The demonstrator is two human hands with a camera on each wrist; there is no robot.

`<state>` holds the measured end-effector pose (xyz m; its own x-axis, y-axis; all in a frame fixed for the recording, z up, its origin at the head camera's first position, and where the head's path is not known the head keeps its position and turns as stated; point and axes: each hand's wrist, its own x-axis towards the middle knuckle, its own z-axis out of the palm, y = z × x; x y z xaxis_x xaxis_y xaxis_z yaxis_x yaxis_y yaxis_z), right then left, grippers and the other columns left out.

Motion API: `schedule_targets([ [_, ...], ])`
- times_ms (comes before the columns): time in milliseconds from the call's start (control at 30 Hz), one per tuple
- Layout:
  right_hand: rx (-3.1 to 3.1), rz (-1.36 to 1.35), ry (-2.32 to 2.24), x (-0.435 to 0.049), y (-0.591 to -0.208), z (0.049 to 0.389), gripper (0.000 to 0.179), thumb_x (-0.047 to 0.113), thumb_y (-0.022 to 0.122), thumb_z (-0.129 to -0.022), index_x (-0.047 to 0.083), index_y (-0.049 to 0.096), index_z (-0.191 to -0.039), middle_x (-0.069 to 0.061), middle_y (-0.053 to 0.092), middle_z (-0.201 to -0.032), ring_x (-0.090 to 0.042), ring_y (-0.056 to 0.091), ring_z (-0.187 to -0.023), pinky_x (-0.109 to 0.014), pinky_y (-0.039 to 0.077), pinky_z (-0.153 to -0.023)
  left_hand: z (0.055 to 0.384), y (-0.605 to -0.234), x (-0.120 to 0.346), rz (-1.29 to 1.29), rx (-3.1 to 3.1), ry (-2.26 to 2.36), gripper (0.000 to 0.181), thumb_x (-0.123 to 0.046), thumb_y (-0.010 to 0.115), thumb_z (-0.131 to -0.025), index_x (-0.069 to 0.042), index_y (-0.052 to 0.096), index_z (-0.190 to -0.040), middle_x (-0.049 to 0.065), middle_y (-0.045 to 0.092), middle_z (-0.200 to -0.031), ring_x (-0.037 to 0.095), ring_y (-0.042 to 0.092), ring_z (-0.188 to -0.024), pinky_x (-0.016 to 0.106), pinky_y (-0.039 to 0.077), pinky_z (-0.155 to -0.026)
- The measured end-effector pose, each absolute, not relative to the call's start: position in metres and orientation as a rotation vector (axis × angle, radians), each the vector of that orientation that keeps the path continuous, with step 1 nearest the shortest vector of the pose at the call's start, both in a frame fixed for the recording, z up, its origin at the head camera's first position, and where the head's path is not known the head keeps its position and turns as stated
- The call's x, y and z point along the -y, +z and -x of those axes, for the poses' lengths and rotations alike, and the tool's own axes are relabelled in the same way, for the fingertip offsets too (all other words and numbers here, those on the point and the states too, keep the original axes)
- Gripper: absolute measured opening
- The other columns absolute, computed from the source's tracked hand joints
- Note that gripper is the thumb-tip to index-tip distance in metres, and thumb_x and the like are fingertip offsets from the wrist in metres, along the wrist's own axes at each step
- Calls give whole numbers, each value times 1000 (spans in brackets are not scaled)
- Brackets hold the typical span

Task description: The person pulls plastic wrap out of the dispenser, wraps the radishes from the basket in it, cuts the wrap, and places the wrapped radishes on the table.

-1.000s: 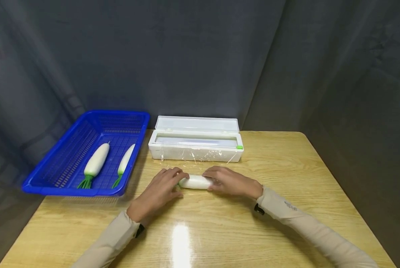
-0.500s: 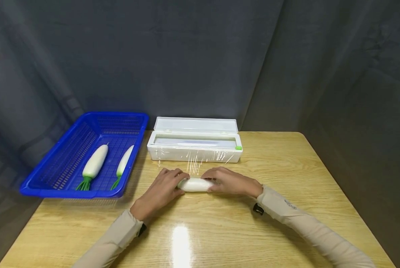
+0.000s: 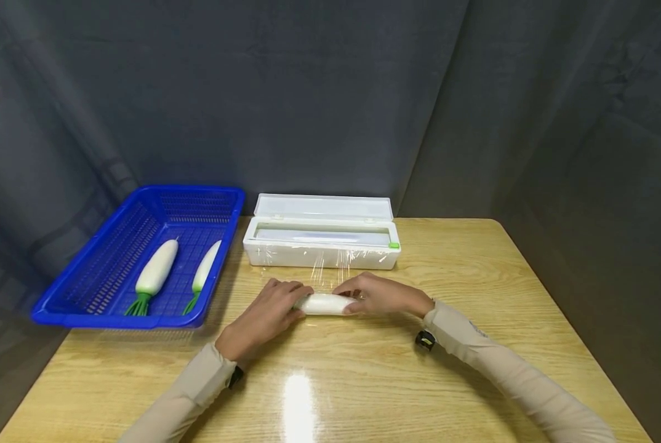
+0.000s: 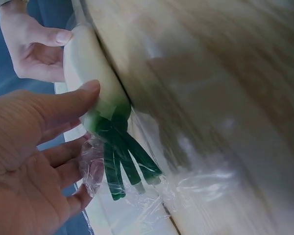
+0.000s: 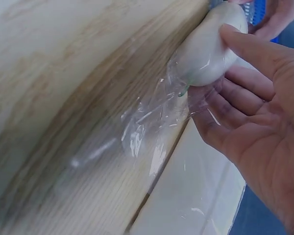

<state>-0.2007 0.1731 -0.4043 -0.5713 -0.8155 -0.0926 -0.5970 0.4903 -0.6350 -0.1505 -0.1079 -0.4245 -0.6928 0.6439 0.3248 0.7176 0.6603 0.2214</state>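
A white radish [image 3: 325, 304] lies crosswise on the table, with clear cling film around it. Its green stems [image 4: 126, 161] point left, and film bunches about them in the left wrist view. My left hand [image 3: 268, 311] grips the stem end, thumb on the near side and fingers behind. At the tip end my right hand [image 3: 379, 294] holds the radish the same way; loose film [image 5: 137, 132] spreads past the tip in the right wrist view. Behind stands a white cling film dispenser [image 3: 322, 254], lid raised, with creased film stretching from its front to the radish.
A blue basket [image 3: 114, 320] stands at the left, holding two more radishes, one of them a whole radish [image 3: 159, 267] with green stems. The dispenser carries a green slider [image 3: 394, 245] at its right end. A dark curtain [image 3: 319, 92] hangs behind the wooden table [image 3: 447, 381].
My left thumb has closed in on the radish. The film between the dispenser and the radish now shows taut creases, which have spread to the right. The right fingers have shifted slightly.
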Motion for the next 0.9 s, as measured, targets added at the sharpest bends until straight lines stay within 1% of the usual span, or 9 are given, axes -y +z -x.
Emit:
schedule_targets([
  [133, -2354, 1170, -767, -174, -404, 202, 44, 13, 74, -98, 2, 65, -139, -12, 73, -127, -17, 71, -107, -27, 57, -94, 153, -424, 109, 1137, 2640, -504, 42, -12, 81, -90, -2, 66, -129, 12, 73, -118, 26, 68, -103, 42, 49, -90],
  [267, -2340, 1157, -789, -174, -404, 203, 47, 12, 71, -100, 0, 60, -143, -15, 70, -133, -23, 71, -115, -31, 56, -99, 156, -424, 109, 1162, 2637, -494, 40, -9, 80, -91, -1, 66, -128, 14, 74, -118, 27, 69, -102, 42, 50, -89],
  [333, -2327, 1139, -811, -175, -405, 203, 47, 12, 70, -100, -1, 59, -144, -16, 69, -136, -26, 69, -119, -34, 56, -102, 157, -423, 110, 1166, 2648, -488, 40, -7, 79, -91, -1, 66, -129, 14, 74, -118, 28, 70, -102, 43, 50, -88],
  [433, -2318, 1142, -832, -174, -407, 203, 43, 11, 69, -101, -2, 59, -140, -17, 68, -135, -30, 68, -121, -35, 55, -103, 158, -422, 110, 1164, 2665, -479, 41, -5, 78, -91, -2, 67, -130, 14, 74, -118, 27, 70, -102, 42, 50, -87],
  [533, -2325, 1149, -831, -174, -407, 202, 38, 11, 69, -101, -1, 61, -136, -16, 69, -133, -28, 69, -119, -33, 56, -101, 159, -421, 109, 1162, 2692, -471, 40, -5, 78, -92, -3, 67, -130, 14, 74, -117, 27, 70, -101, 42, 50, -87],
  [633, -2370, 1175, -799, -174, -408, 200, 36, 13, 68, -102, -1, 63, -135, -15, 70, -130, -27, 70, -116, -33, 58, -98, 160, -420, 108, 1158, 2713, -462, 39, -5, 77, -93, -4, 67, -130, 14, 74, -117, 27, 70, -101, 42, 50, -87],
  [767, -2512, 1242, -656, -174, -407, 193, 39, 21, 66, -104, 0, 64, -138, -13, 67, -132, -25, 64, -119, -39, 56, -100, 162, -419, 107, 1151, 2747, -484, 37, -3, 76, -92, -5, 68, -128, 13, 75, -115, 27, 70, -99, 42, 50, -85],
  [833, -2598, 1279, -571, -175, -407, 189, 43, 25, 68, -103, 2, 65, -139, -12, 64, -133, -23, 61, -119, -39, 55, -101, 164, -418, 107, 1145, 2775, -504, 36, -2, 76, -91, -5, 69, -126, 13, 75, -113, 27, 70, -98, 41, 49, -84],
  [900, -2674, 1325, -521, -175, -408, 185, 45, 27, 72, -100, 3, 65, -138, -11, 63, -130, -21, 60, -115, -37, 56, -97, 166, -417, 106, 1136, 2811, -530, 37, 0, 76, -91, -4, 69, -127, 14, 75, -114, 27, 70, -98, 42, 49, -85],
])
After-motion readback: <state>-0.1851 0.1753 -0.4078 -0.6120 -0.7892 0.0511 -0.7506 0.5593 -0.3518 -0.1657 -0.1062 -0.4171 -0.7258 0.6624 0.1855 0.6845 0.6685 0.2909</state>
